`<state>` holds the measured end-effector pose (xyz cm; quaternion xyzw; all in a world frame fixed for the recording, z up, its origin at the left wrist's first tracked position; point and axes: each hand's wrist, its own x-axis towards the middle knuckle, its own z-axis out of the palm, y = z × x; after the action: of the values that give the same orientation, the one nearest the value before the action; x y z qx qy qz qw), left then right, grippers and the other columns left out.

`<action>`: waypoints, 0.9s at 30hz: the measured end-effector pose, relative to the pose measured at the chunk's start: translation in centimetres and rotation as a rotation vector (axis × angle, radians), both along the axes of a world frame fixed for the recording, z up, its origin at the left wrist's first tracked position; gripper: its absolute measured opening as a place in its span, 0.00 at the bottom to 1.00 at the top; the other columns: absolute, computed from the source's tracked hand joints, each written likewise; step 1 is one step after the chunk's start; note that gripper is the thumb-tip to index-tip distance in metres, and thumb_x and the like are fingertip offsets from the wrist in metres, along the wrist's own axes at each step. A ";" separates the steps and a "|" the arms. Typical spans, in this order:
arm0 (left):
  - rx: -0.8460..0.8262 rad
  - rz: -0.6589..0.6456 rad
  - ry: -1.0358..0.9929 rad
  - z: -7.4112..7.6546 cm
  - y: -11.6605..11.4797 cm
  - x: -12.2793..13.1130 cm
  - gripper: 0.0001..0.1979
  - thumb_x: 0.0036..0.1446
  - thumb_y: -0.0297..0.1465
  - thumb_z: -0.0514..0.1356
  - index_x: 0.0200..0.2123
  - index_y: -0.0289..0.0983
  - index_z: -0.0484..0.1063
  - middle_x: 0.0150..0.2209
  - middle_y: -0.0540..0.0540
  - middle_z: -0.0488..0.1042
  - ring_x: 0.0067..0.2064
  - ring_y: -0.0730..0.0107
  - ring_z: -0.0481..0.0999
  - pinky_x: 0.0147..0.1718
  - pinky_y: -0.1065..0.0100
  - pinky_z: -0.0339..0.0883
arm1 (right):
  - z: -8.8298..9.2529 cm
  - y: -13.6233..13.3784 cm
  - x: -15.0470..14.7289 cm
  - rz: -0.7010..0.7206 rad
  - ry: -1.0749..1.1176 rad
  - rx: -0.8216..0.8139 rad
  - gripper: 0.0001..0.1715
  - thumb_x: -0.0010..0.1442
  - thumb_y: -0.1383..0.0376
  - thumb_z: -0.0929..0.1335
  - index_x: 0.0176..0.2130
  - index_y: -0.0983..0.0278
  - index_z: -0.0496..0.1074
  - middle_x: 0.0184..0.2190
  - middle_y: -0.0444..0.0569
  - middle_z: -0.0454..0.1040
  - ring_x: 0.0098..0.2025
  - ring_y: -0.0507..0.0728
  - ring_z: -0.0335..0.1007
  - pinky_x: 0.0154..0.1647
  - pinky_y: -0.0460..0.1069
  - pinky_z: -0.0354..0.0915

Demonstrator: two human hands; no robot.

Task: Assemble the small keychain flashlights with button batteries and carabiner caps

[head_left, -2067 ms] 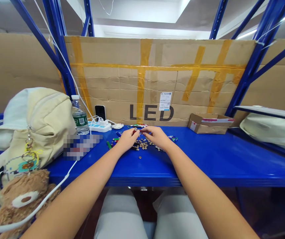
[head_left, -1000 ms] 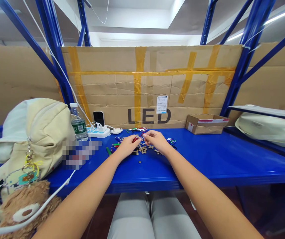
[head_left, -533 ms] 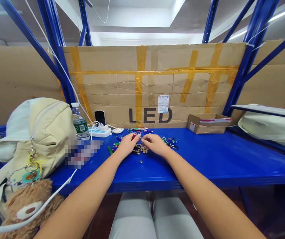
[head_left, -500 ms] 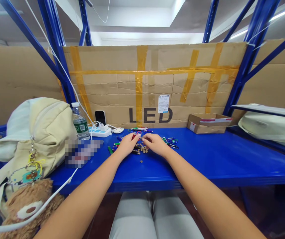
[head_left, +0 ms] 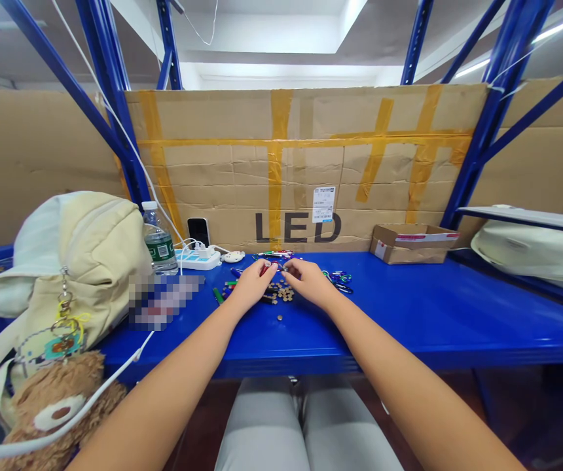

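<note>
Both my hands meet over a small heap of button cells (head_left: 281,296) on the blue shelf (head_left: 409,314). My left hand (head_left: 249,282) pinches a small red keychain light (head_left: 265,267). My right hand (head_left: 306,281) is closed in a pinch at the light's tip, and what its fingers hold is too small to name. One button cell (head_left: 279,318) lies alone nearer to me. Small coloured keychain lights (head_left: 225,288) lie left of the heap, and coloured carabiner clips (head_left: 339,279) lie to its right.
A cream backpack (head_left: 75,261) with a plush bear (head_left: 50,405) fills the left side. Behind stand a water bottle (head_left: 158,241), a white power strip (head_left: 198,258) and a phone (head_left: 198,229). An open cardboard box (head_left: 412,243) sits back right, a taped cardboard wall (head_left: 311,163) behind.
Both hands stayed over the heap with small finger movements. The red light's ring, seen above my left fingers half a second ago, is now hidden between the two hands.
</note>
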<state>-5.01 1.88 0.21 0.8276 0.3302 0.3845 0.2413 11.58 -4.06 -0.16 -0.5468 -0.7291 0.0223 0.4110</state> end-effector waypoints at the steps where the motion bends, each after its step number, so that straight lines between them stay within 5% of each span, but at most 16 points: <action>1: -0.008 0.008 -0.020 0.0 -0.1 0.0 0.17 0.59 0.44 0.50 0.33 0.37 0.68 0.29 0.51 0.69 0.33 0.69 0.67 0.34 0.69 0.59 | 0.1 0.0 0.1 -0.020 -0.038 0.016 0.08 0.59 0.62 0.64 0.35 0.64 0.68 0.27 0.45 0.72 0.28 0.52 0.65 0.31 0.47 0.59; 10: -0.047 -0.009 0.025 -0.3 0.5 0.1 0.19 0.59 0.46 0.49 0.30 0.37 0.67 0.24 0.52 0.64 0.29 0.70 0.64 0.30 0.70 0.55 | 0.7 -0.8 -0.7 -0.103 -0.301 0.047 0.05 0.59 0.66 0.64 0.33 0.64 0.70 0.30 0.47 0.73 0.31 0.51 0.65 0.31 0.45 0.56; 16: -0.149 0.061 0.020 -0.4 0.7 0.2 0.21 0.58 0.49 0.49 0.27 0.37 0.65 0.18 0.54 0.60 0.24 0.72 0.60 0.26 0.70 0.51 | 0.9 -1.0 -0.9 -0.280 -0.435 0.116 0.07 0.62 0.65 0.63 0.36 0.63 0.70 0.37 0.49 0.74 0.36 0.53 0.68 0.32 0.45 0.56; 22: -0.055 -0.039 0.076 -0.5 0.5 0.2 0.21 0.55 0.48 0.53 0.22 0.37 0.57 0.21 0.54 0.57 0.25 0.74 0.57 0.25 0.71 0.48 | 1.0 -1.2 -1.4 -0.316 -0.586 0.099 0.09 0.64 0.65 0.61 0.37 0.63 0.69 0.39 0.51 0.74 0.38 0.54 0.69 0.31 0.46 0.55; 27: 0.094 -0.003 0.113 -0.4 0.4 0.2 0.17 0.58 0.40 0.52 0.21 0.37 0.60 0.21 0.53 0.60 0.26 0.72 0.59 0.26 0.70 0.50 | 1.1 -1.3 -1.6 -0.292 -0.590 0.081 0.09 0.64 0.64 0.60 0.37 0.63 0.69 0.39 0.51 0.74 0.37 0.54 0.70 0.31 0.46 0.55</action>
<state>-4.86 2.30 -0.20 0.8588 0.3236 0.3522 0.1836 9.95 -5.36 0.91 -0.6115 -0.7310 -0.2253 0.2022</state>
